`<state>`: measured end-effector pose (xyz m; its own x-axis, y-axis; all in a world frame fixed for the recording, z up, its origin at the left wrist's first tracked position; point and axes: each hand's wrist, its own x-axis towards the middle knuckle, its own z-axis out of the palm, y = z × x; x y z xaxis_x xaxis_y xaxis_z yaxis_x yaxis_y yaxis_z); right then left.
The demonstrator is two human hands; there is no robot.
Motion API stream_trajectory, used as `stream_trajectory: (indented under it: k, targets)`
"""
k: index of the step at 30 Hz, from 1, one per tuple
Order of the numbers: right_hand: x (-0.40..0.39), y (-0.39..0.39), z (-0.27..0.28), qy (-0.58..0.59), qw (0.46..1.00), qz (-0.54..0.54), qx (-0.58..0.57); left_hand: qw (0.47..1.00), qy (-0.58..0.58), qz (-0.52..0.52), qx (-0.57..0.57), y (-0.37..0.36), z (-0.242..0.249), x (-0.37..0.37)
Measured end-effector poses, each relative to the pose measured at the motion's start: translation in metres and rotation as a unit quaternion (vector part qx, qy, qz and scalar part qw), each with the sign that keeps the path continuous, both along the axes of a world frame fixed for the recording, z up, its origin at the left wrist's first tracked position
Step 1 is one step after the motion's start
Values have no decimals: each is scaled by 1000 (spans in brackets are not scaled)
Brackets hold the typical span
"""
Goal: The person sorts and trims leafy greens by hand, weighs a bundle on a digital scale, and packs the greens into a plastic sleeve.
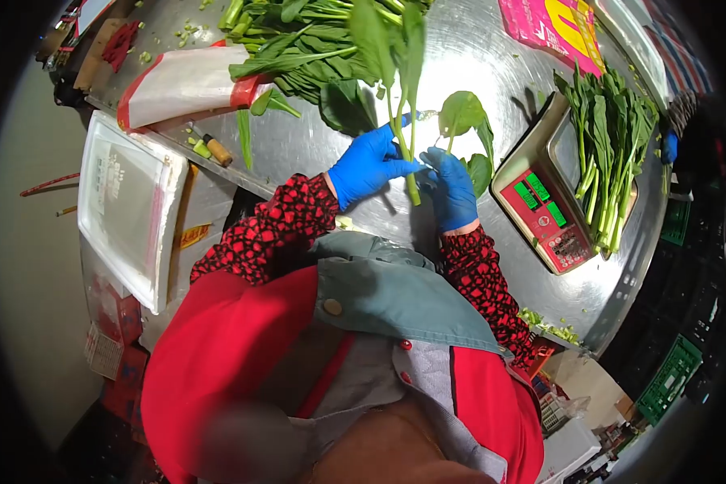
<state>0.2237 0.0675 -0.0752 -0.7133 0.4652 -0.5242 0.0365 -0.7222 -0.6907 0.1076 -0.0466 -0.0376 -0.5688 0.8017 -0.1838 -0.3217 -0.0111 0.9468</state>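
Both my hands wear blue gloves over the metal table (379, 216). My left hand (371, 165) is closed around the stems of a leafy green stalk (403, 105), which stands up from the fingers with its cut end pointing toward me. Just right of it, my right hand (452, 189) has its fingers bent together near a leafy sprig (461, 114); its fingertips seem to pinch the sprig's thin stem. Beyond my hands lies a large pile of leafy greens (298, 64). A bunch of greens (609, 153) rests on the scale (544, 214) to the right.
A white and red bag (185, 87) and a wooden-handled knife (218, 151) lie at the left. A white foam box (127, 206) stands beside the table's left edge. At the top right is a pink package (552, 31). Another person's blue-gloved hand (669, 147) shows at the far right.
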Motion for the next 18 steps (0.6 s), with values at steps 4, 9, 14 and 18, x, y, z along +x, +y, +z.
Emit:
stream_trajectory:
  k: [4,9,14,18]
  targets:
    - [-8,-6,8,37,993,45,106,983,105,-90,-119,-4,-7,3]
    - [-12,-8,3,39,987,26,153,992,79,-68,-68,-5,-16,2]
    - [-4,-2,-15,-44,988,-12,146,995,-75,48,-45,-12,-23,-18]
    - [27,9,-13,-195,623,442,615,984,-67,162,-29,-25,-23,-47]
